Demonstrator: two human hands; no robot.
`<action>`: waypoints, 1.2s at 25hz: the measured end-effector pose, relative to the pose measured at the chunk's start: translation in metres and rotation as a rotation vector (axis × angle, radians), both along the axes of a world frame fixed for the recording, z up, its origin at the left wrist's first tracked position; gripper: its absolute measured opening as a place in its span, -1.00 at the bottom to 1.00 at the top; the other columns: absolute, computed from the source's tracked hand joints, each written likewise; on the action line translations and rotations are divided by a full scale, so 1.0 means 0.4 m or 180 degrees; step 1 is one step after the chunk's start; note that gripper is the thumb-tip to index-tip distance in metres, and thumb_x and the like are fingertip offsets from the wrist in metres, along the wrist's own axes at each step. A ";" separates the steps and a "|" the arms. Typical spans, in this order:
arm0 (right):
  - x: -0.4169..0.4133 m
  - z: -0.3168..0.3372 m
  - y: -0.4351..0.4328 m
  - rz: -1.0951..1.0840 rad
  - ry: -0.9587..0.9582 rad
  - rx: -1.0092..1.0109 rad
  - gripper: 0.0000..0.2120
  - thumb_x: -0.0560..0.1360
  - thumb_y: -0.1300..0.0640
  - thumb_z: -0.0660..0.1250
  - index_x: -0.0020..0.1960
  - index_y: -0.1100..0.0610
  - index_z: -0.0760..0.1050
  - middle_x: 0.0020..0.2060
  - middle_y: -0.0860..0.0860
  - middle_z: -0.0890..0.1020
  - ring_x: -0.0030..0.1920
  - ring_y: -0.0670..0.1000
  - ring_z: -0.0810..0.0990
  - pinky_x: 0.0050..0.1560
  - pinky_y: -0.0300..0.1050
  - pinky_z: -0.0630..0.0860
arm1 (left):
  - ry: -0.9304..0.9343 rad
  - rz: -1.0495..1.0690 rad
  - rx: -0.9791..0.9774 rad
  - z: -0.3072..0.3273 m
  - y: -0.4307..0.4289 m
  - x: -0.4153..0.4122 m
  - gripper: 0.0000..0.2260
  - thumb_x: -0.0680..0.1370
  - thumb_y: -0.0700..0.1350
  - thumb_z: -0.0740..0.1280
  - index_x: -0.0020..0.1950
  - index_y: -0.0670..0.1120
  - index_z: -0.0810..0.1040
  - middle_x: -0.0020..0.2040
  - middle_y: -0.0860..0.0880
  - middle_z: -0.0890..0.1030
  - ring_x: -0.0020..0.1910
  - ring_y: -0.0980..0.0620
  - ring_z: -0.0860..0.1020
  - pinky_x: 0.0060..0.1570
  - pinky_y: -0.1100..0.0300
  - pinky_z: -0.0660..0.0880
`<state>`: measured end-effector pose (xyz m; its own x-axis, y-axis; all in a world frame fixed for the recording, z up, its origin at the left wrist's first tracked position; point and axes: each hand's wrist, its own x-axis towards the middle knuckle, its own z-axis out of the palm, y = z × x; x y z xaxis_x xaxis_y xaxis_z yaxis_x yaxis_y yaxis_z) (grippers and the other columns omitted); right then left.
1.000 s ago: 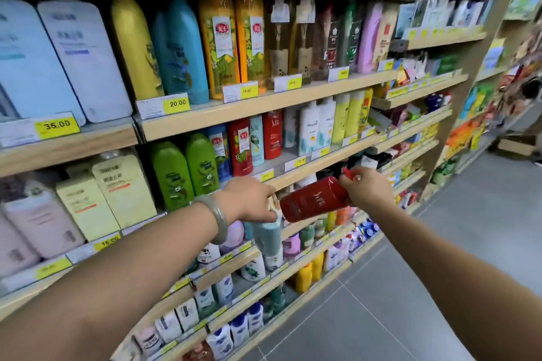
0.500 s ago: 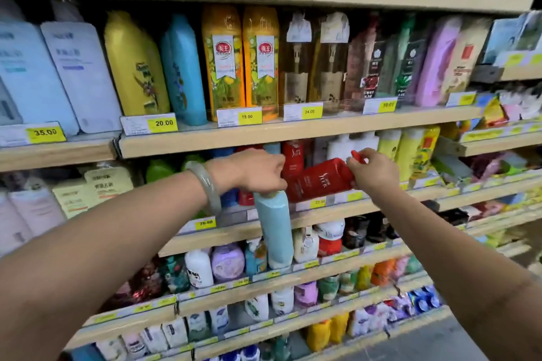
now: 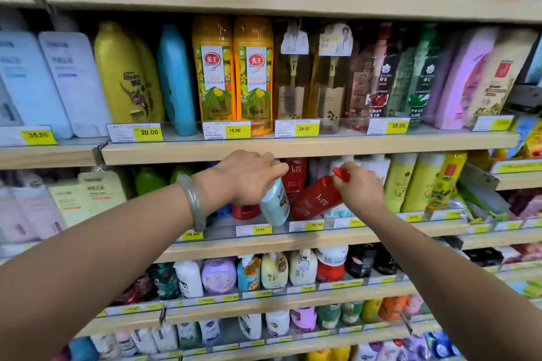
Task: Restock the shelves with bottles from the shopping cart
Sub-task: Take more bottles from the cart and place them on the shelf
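- Pale blue bottle (image 3: 275,204): dark lettering runs lengthwise down its side, too small to read. It is at 6 o'clock from the picture's centre, on the middle shelf (image 3: 381,236). Its long axis is nearly upright, with the top toward 12 o'clock and the base low behind the front rail.
- left grip (image 3: 243,179): comes in from 8 o'clock with a grey-green bangle (image 3: 195,202) on the wrist. The fingers are curled over that bottle's top and clamped on it.
- standing red bottle (image 3: 294,177): upright just behind the two held bottles, with white "SLEK" printed vertically.
- tilted red bottle (image 3: 315,199): white "SLEK" runs along its length. Its long axis slants, the red cap (image 3: 341,175) toward 1 o'clock and the base toward 7 o'clock. The base is just beside the pale blue bottle's lower side, on the same shelf.
- right grip (image 3: 362,189): enters from 5 o'clock and is closed on the cap end of the tilted red bottle.
- middle-shelf price tags (image 3: 259,229): 29.90, 15.00 and 22.80.
- upper-shelf price tags (image 3: 234,130): 35.00, 20.00, 15.00, 24.00 and 38.00.
- Above these tags stand a yellow bottle (image 3: 126,76) marked "Rejoice", two orange bottles (image 3: 215,73) with a red 美王 roundel, and dark bottles (image 3: 378,79) marked "SHAMPOO".
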<state>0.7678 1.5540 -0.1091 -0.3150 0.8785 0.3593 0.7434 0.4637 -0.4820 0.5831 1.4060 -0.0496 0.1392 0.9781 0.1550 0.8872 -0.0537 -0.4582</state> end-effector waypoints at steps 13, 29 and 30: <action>-0.074 -0.002 0.022 0.0426 -0.0871 0.0466 -0.72 0.54 -0.14 0.22 0.09 0.04 0.43 0.00 0.08 0.61 0.05 0.17 0.56 -0.18 -0.07 0.35 | 0.0265 -0.0178 0.0211 0.010 0.053 -0.008 -0.78 0.60 -0.12 0.12 0.23 0.05 0.27 0.08 -0.09 0.40 0.01 -0.12 0.45 -0.30 0.08 0.23; -0.122 -0.095 0.050 0.0004 0.1384 -0.0477 -0.68 0.46 0.05 0.37 0.18 0.12 0.49 -0.02 0.15 0.59 0.04 0.20 0.51 0.04 0.03 0.46 | -0.2007 -0.0207 0.0626 -0.274 0.033 -0.040 -0.55 0.57 -0.25 0.18 0.33 0.22 0.37 0.37 -0.05 0.12 0.20 -0.13 0.39 0.06 0.07 0.47; -0.126 -0.095 0.047 0.0027 0.1490 -0.0644 -0.67 0.47 0.03 0.36 0.21 0.08 0.47 -0.02 0.12 0.58 0.01 0.15 0.51 0.02 -0.02 0.44 | -0.2290 -0.0260 0.0733 -0.290 0.040 -0.033 -0.55 0.57 -0.27 0.17 0.31 0.21 0.42 0.37 -0.04 0.13 0.23 -0.12 0.38 0.12 0.09 0.45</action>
<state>0.7175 1.5727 -0.1470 -0.1684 0.9432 0.2865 0.4228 0.3317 -0.8434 0.5698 1.4219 -0.1654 -0.0028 0.9009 0.4340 0.9688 -0.1051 0.2245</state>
